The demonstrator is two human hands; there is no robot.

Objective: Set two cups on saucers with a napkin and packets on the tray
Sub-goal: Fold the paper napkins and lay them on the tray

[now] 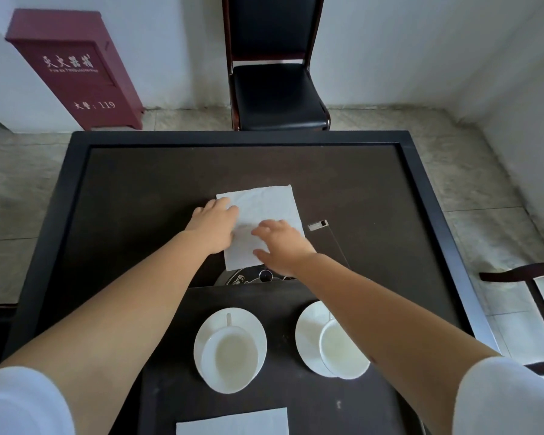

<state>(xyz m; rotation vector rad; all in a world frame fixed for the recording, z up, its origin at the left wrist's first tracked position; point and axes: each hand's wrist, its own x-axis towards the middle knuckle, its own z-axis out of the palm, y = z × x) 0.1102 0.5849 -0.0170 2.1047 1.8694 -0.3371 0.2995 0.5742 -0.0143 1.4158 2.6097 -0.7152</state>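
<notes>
A white paper napkin [264, 208] lies flat on the dark table beyond the tray. My left hand [212, 226] rests on its left edge and my right hand [280, 246] presses on its lower right part, fingers spread. On the dark tray [280, 400] near me stand two white cups, each on a white saucer: the left cup [230, 359] on its saucer [255, 324], the right cup [339, 350] on its saucer [308, 328], partly behind my right forearm. A second white napkin [233, 422] lies at the tray's near edge. No packets are visible.
The dark table [139, 189] has a raised black rim. A round metal item [248, 277] shows in a recess between the tray and the napkin. A small grey piece [318, 226] lies right of the napkin. A black chair [274, 89] stands behind; a red cabinet [76, 70] stands at back left.
</notes>
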